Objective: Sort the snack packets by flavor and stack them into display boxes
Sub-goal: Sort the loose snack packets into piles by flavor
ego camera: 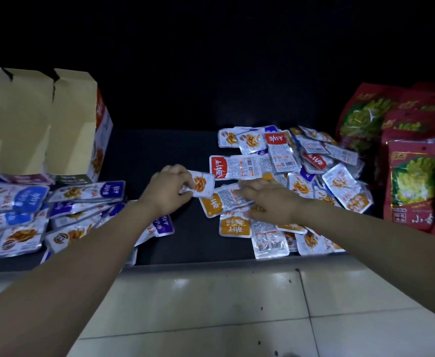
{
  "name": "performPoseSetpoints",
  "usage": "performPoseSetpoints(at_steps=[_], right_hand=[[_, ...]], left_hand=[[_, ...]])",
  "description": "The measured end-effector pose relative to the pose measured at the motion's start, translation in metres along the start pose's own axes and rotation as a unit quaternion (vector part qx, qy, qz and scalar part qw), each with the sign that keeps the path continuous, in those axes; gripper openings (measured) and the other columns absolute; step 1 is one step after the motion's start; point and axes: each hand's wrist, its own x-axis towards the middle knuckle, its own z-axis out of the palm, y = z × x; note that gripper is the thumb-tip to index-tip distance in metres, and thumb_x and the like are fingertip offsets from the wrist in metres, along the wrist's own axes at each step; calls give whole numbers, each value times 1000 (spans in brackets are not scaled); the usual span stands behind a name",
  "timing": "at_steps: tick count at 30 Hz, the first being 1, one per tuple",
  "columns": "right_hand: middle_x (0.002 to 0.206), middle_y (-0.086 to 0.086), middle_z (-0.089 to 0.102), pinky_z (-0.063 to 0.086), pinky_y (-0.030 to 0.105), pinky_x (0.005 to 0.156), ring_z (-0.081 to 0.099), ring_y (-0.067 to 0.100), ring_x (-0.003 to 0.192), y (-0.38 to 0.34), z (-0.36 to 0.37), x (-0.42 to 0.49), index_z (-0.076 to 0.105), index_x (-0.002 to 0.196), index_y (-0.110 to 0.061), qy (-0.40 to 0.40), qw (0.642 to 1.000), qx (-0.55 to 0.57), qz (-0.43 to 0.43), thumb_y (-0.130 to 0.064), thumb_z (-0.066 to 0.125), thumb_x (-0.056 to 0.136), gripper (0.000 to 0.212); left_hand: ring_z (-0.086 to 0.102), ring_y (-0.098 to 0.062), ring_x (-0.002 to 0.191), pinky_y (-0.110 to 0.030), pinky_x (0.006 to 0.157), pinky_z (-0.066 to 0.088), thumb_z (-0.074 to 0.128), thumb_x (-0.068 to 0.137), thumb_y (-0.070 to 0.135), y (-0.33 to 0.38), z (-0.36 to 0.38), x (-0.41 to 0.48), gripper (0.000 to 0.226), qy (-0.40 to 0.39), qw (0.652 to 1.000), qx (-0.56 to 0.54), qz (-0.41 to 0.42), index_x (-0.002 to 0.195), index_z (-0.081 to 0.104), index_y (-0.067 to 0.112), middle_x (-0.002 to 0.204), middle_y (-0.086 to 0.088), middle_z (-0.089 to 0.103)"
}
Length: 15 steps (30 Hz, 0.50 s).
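"劲仔" on red-labelled packet (234,167), orange-labelled packet (235,227), upside down

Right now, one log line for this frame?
left hand: pinches packet | right hand: flat on orange-label packet | blue packets: heaped by box

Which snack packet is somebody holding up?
The white packet with the orange snack picture, pinched by the left hand. The rest lie in piles.

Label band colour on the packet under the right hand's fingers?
Orange band on that packet under the right hand; head view.
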Motion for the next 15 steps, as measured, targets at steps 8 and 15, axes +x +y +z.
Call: performPoseSetpoints(at_steps=[8,15], right_hand=[[160,0,17,16,38,117,19,21,145,-44,4,27,24,153,-25,109,992,49,-27,-48,48,97,65],[161,1,15,10,34,117,15,20,146,-57,10,31,23,153,-22,133,987,94,-7,-45,50,96,67]], left_hand=[[42,-22,108,-35,86,39,66,86,32,-22,-17,-32,30,-29,996,75,-46,114,61,23,99,1,46],[40,-23,110,-34,91,39,67,83,30,-35,-26,-46,29,-29,992,110,-58,109,60,20,105,0,45]])
